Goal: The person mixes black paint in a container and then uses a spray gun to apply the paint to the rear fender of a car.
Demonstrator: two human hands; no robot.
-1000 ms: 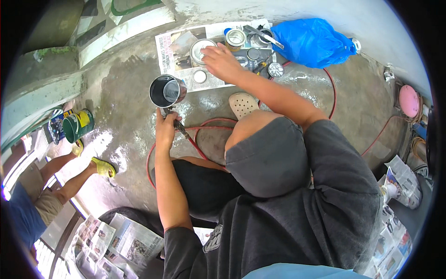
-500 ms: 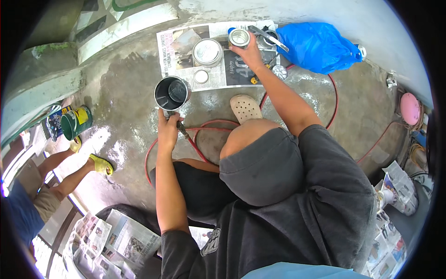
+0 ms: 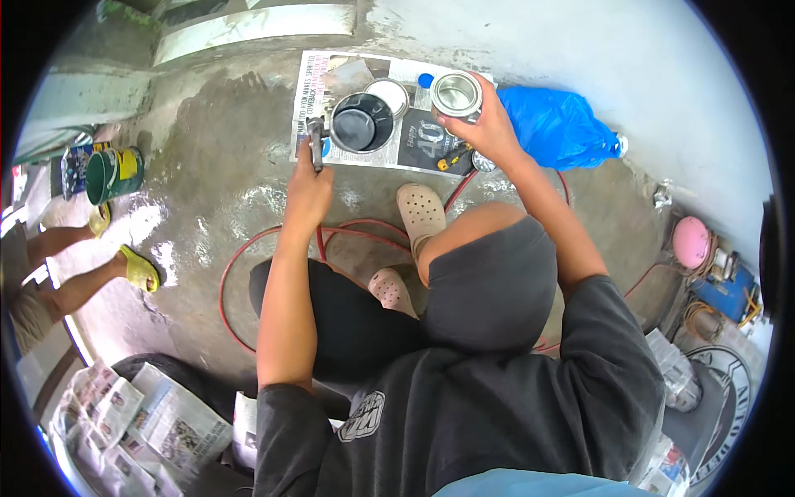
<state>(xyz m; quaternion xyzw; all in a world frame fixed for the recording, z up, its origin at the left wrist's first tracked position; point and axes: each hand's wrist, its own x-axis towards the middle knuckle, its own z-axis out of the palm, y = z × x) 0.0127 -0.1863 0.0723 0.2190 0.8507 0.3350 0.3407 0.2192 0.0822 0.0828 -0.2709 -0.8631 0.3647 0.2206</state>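
My left hand (image 3: 312, 186) is closed on a spray gun (image 3: 315, 132), whose open metal cup (image 3: 361, 124) holds a dark interior and sits over the newspaper (image 3: 308, 83). My right hand (image 3: 489, 124) grips a small open metal can (image 3: 455, 93), raised to the right of the cup. Behind the cup is a round can with a pale lid (image 3: 387, 93), partly hidden. A blue cap (image 3: 426, 80) lies nearby. A yellow-and-black tool (image 3: 455, 156) rests below my right hand, beside the dark printed area of the paper.
A blue plastic bag (image 3: 555, 128) lies right, by the wall. A red hose (image 3: 236, 244) loops around my feet in beige clogs (image 3: 421, 207). Left are a green bucket (image 3: 112, 178) and another person's legs in yellow sandals (image 3: 137, 269). A pink tank (image 3: 690, 242) stands right; newspaper-covered items (image 3: 166, 422) are behind.
My left hand and the spray gun have moved up onto the newspaper area, beside the pale-lidded can. My right hand left that can, took the smaller metal can and moved it rightward.
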